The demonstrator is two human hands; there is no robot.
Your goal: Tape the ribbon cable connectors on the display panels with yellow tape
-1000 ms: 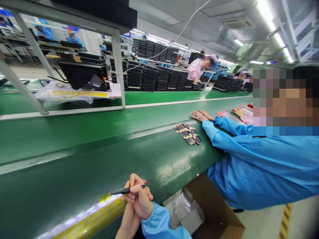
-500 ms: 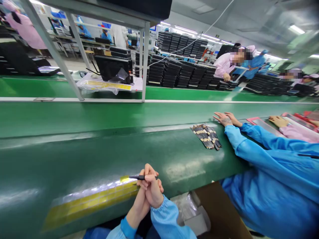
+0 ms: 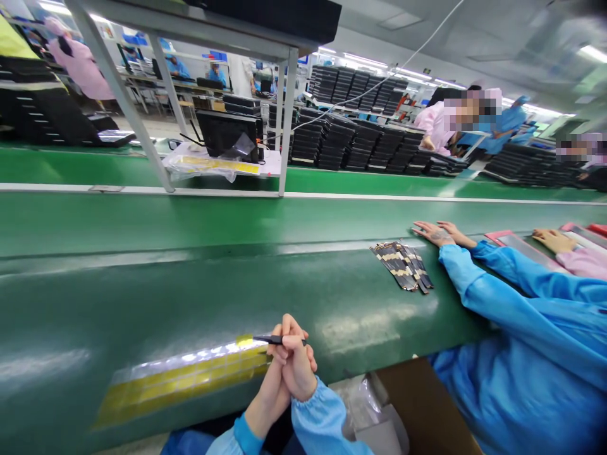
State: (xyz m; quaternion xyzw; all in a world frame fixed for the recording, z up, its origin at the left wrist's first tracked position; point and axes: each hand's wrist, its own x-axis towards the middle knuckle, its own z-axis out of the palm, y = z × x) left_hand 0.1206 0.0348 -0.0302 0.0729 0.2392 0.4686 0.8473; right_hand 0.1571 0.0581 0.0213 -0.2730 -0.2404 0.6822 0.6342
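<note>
Both of my hands are folded together above the front edge of the green bench. From my right hand point(image 3: 302, 368) a pair of black tweezers point(image 3: 274, 340) sticks out, its tips pointing left. My left hand point(image 3: 276, 378) is closed against the right, fingers interlaced; whether it holds anything is hidden. Under and left of the tweezer tips, a clear sheet of yellow tape pieces point(image 3: 184, 384) lies on the bench. One small yellow piece point(image 3: 244, 342) sits at its upper right end, close to the tips.
A fanned pile of black and gold strips point(image 3: 401, 265) lies to the right, near a co-worker's hands point(image 3: 439, 234). Below the bench edge stands a cardboard box point(image 3: 422, 404) beside clear plastic packaging point(image 3: 363, 404). Across the green belt point(image 3: 227, 221) rises a metal shelf frame point(image 3: 282, 126).
My view has turned slightly left, so the surroundings appear shifted to the right. My hands stay folded with the tweezers in the same hold.
</note>
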